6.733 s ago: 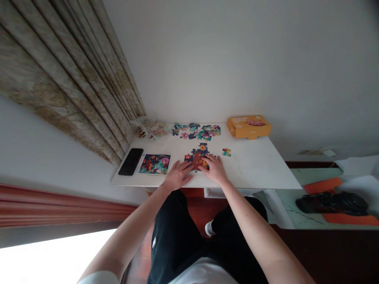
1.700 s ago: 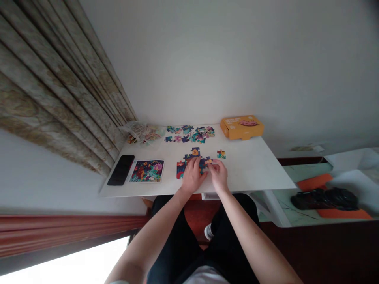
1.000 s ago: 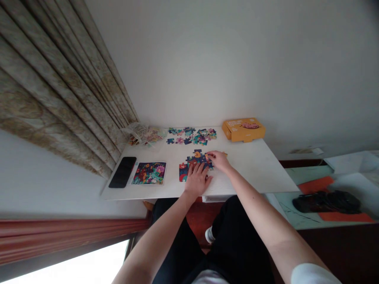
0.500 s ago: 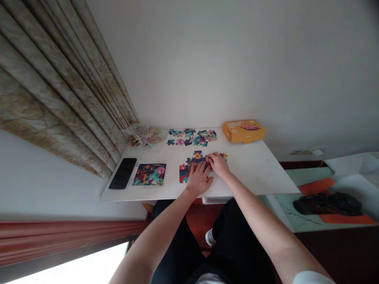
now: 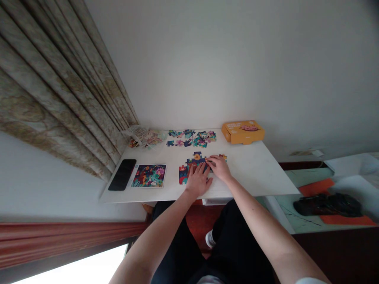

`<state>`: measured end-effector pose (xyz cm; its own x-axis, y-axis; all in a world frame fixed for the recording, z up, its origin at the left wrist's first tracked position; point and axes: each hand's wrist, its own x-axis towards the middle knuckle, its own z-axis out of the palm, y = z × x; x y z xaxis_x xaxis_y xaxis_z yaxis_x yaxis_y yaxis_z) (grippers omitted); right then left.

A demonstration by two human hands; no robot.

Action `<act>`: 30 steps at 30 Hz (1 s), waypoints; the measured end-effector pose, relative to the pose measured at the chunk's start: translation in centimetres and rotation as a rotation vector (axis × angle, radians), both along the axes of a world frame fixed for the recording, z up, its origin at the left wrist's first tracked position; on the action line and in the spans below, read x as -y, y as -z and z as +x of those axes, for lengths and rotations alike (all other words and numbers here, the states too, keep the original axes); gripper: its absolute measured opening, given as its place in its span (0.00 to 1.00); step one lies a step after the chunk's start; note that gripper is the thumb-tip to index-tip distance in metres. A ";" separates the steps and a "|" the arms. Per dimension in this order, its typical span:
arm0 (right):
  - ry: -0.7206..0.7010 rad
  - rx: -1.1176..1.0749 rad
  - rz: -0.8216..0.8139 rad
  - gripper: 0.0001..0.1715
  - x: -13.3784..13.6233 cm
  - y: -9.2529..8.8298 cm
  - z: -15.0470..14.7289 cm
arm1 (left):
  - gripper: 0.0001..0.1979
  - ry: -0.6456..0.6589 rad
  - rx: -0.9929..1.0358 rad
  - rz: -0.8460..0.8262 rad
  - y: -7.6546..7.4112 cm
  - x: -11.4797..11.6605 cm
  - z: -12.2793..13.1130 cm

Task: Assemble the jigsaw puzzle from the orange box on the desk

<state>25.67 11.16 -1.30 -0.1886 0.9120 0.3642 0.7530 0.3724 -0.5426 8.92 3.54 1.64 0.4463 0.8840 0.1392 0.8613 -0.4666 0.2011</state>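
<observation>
A partly joined jigsaw puzzle [image 5: 182,174] lies on the white table, near its front edge. Spread over its lower middle is my left hand [image 5: 197,182], fingers apart and pressing down on the pieces. My right hand [image 5: 219,167] bends over the puzzle's right side, thumb and fingertips closed on a puzzle piece at the joined edge; most of that piece is hidden. A few bright pieces [image 5: 223,157] show just beyond the right knuckles. To the left lies a printed picture card [image 5: 149,176] with a colourful scene.
Loose puzzle pieces [image 5: 203,139] are heaped along the back of the table [image 5: 260,173]. An orange box [image 5: 244,133] stands at the back right, a clear plastic bag [image 5: 145,136] at the back left. A black phone [image 5: 122,174] lies beside the card. A camera [image 5: 327,204] rests on a surface to the right.
My right hand has shifted very slightly, its fingers flatter over the puzzle's right side. My left hand stays in place. The whole view has tilted a touch.
</observation>
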 end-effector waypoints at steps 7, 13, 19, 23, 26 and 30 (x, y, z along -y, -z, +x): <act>0.036 -0.245 -0.010 0.15 2.5 0.4 0.9 | 0.20 0.013 0.084 -0.003 -1.3 -3.2 -0.9; 0.143 -0.334 -0.072 0.15 4.7 0.1 1.7 | 0.22 -0.110 0.137 -0.047 -3.3 -13.5 -0.6; 0.170 -0.310 -0.094 0.14 4.4 -0.6 1.2 | 0.22 -0.097 -0.086 -0.124 -3.3 -19.8 0.2; 0.172 -0.281 -0.078 0.13 4.4 -0.7 1.0 | 0.27 -0.125 -0.189 -0.168 -3.3 -21.6 -0.5; 0.177 -0.268 -0.075 0.12 4.4 -0.8 1.0 | 0.30 -0.108 -0.272 -0.209 -3.8 -22.6 -1.0; 0.170 -0.263 -0.067 0.12 4.4 -0.9 0.9 | 0.31 -0.025 -0.344 -0.247 -4.9 -23.6 -0.7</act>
<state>26.62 6.72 -0.39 0.0610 0.9460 0.3183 0.6321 0.2102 -0.7458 8.22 27.11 6.54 0.4080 0.8831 -0.2317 0.9081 -0.4187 0.0036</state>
